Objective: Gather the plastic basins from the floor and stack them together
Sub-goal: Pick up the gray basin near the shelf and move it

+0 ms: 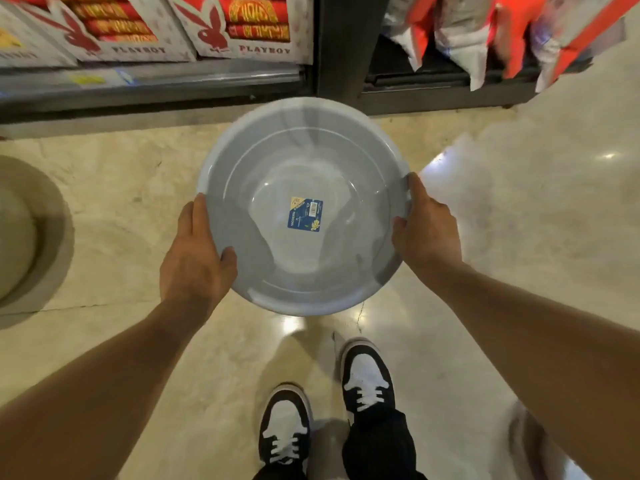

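Observation:
A round grey plastic basin (301, 150) with a blue label in its bottom is held above the floor in front of me. My left hand (197, 258) grips its left rim with the thumb over the edge. On the right rim my right hand (426, 226) holds it the same way. A second basin (52, 237), beige-grey, rests on the floor at the far left, partly cut off by the frame.
A low store shelf (156, 88) with boxed goods runs along the top, a dark upright post (341, 46) beside it, and packaged bags (485, 39) hang at the top right. My two feet in black-and-white sneakers (367, 379) stand on the polished stone floor below the basin.

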{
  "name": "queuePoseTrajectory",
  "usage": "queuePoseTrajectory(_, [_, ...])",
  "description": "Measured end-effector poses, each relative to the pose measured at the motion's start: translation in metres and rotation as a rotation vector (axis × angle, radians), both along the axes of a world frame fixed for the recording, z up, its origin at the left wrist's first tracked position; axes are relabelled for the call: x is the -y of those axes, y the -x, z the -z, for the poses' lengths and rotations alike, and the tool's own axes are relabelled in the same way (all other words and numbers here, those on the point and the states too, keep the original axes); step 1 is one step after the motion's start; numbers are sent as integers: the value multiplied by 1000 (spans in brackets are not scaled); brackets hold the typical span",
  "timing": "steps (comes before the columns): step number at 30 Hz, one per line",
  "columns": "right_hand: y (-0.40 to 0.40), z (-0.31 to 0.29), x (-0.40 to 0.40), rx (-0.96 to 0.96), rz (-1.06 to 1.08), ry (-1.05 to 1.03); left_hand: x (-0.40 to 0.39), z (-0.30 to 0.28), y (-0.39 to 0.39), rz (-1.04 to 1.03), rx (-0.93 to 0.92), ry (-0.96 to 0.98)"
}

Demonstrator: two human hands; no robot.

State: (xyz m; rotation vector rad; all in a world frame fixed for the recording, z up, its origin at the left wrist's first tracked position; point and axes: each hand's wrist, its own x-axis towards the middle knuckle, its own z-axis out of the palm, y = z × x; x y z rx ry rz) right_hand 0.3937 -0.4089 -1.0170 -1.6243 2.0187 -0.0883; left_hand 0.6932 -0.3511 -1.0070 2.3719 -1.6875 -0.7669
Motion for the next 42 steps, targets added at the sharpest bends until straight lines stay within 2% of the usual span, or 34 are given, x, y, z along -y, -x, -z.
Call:
queuePoseTrajectory(7, [95,-116,-41,-1,251,64,33,-114,90,254,-55,58])
queuePoseTrajectory(12, [178,-187,-114,-42,504,155,33,-182,192,457,-128,96])
queuePoseTrajectory(16, [247,-230,-194,-59,733,133,4,-213,282,637,-178,124])
queuePoseTrajectory(21, [338,-252,-318,-112,974,122,-63,-221,399,878,-303,102])
queuePoseTrajectory(26, [405,-231,-441,-147,1129,68,-145,-195,509,1064,-259,91])
queuePoseTrajectory(31, [431,-182,-524,-103,1210,-17,-212,-160,571,1128,-211,16])
queuePoseTrajectory(36, [440,-119,-560,-65,1264,-107,-245,-108,594,1150,-79,-50])
queuePoseTrajectory(42, [437,-43,-577,-9,1264,-143,-248,-30,594,1172,-45,-117])
